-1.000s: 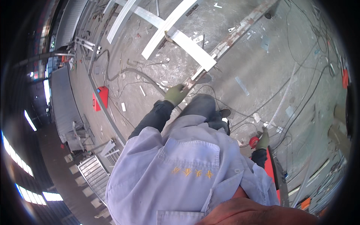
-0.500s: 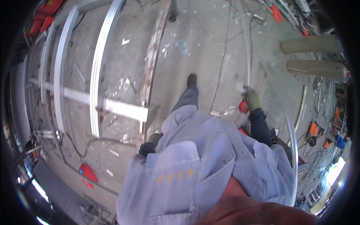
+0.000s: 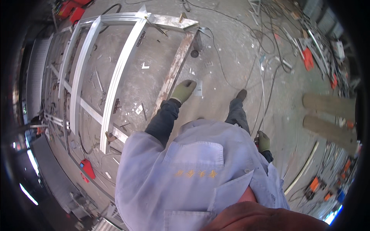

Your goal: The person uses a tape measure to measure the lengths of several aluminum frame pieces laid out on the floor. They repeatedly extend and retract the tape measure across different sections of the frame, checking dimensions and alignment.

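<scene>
My left hand (image 3: 183, 91), in a green glove, hangs in front of me beside a worn long beam (image 3: 175, 71). Its fingers are curled in, and I see nothing in them. On the right, close to my body, my gloved right hand (image 3: 263, 141) is closed on a small red object (image 3: 256, 141), mostly hidden by the glove. A long, thin, pale strip (image 3: 263, 88) runs forward from that hand across the floor; whether it joins the red object I cannot tell. Left of me lies a silvery metal frame (image 3: 125, 61) with several parallel bars.
Dark cables (image 3: 274, 73) trail over the grey floor at the front right. Two thick brownish rolls (image 3: 327, 106) lie farther right, near scattered metal lengths and tools. A red object (image 3: 87, 168) sits on the floor at left. Scraps litter the ground.
My left hand has come forward and up from beside my body. The right hand is now nearer my body. The view has shifted, bringing more of the frame's far end into sight.
</scene>
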Motion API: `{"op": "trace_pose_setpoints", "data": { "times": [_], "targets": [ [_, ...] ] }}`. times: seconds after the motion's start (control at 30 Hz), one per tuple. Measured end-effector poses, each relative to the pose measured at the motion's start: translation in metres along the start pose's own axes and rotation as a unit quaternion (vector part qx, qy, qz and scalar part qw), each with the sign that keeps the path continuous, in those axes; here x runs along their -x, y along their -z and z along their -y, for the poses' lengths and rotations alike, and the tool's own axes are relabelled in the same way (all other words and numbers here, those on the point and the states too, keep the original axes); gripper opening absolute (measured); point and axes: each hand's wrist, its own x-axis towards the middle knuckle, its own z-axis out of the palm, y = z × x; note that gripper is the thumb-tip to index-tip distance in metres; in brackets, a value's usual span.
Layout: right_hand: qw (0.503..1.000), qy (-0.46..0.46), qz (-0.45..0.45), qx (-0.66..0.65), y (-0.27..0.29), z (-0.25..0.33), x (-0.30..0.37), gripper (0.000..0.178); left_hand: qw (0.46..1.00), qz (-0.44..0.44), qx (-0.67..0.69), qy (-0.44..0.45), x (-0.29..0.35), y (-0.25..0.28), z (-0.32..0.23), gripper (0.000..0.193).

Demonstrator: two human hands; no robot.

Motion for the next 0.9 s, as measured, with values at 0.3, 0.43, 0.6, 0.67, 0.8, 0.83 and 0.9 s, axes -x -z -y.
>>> {"op": "trace_pose_setpoints", "data": {
  "times": [0.3,0.43,0.6,0.67,0.8,0.83,0.9],
  "targets": [
    [0.995,-0.003,0.044,0.091,0.137,0.246,-0.235,0.048,0.972,0.038,-0.049,0.228,-0.025,-0.139,0.058,0.059],
    [0.985,0.063,0.057,0.151,0.164,0.366,-0.353,0.048,0.968,0.065,-0.059,0.234,-0.038,-0.167,0.039,0.06],
    [0.978,0.113,0.092,0.149,0.127,0.511,-0.456,0.046,0.939,0.049,0.01,0.341,-0.132,-0.173,-0.001,0.056],
    [0.973,0.119,0.099,0.168,0.11,0.555,-0.49,0.047,0.959,0.063,-0.041,0.273,-0.194,-0.154,-0.021,0.061],
    [0.959,0.079,0.132,0.237,0.081,0.629,-0.551,0.049,0.951,-0.031,0.085,0.294,-0.304,-0.112,-0.066,0.063],
    [0.956,0.061,0.149,0.244,0.07,0.647,-0.568,0.049,0.944,-0.065,0.119,0.301,-0.333,-0.094,-0.073,0.062],
    [0.952,0.077,0.159,0.249,0.064,0.679,-0.606,0.047,0.957,-0.067,0.115,0.26,-0.39,-0.046,-0.119,0.062]
  ]
}}
